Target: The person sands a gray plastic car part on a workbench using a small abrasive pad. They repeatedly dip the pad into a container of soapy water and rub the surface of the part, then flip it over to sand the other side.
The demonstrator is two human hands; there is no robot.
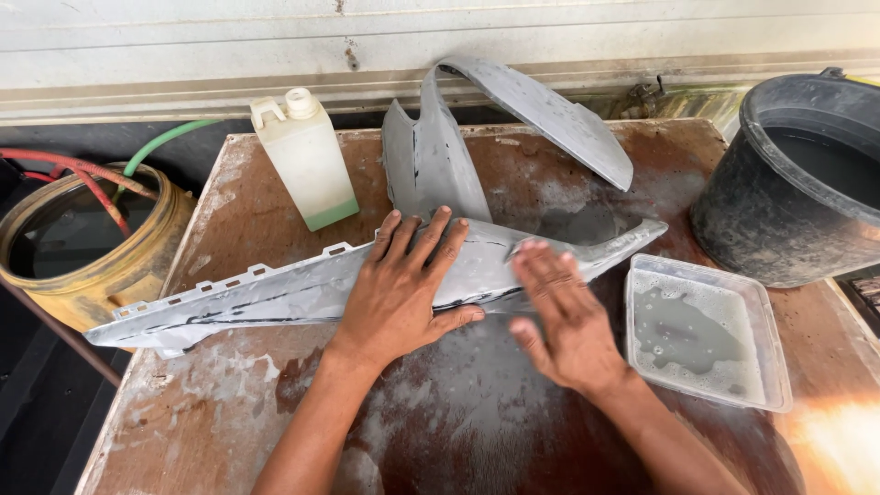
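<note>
Hands pressing flat on a long grey plastic fairing panel point(302, 293), lying lengthwise across a wet, worn brown wooden table point(275, 211). Left hand point(403, 293) resting open, fingers spread, palm down on the panel's middle, clasping nothing. Right hand point(564, 321) lying just beside it, also flat and open over the panel's right part, blurred, so possibly holding a thin sheet under the palm, though impossible to tell. Panel's notched left end overhanging the table's left edge, its pointed right tip reaching toward a clear rectangular plastic tub of cloudy grey water point(706, 335), standing near the right hand. A second curved grey plastic panel point(513, 119) standing behind, leaning upright at the table's back. A pale translucent square plastic jug with white cap point(304, 160), holding a little green liquid at its bottom, standing upright at the back left. A large black round bucket point(797, 174) holding water sitting at the right corner. A yellowish metal drum point(92, 247) standing off the table's left side, with red and green hoses point(101, 179) crossing its rim.
</note>
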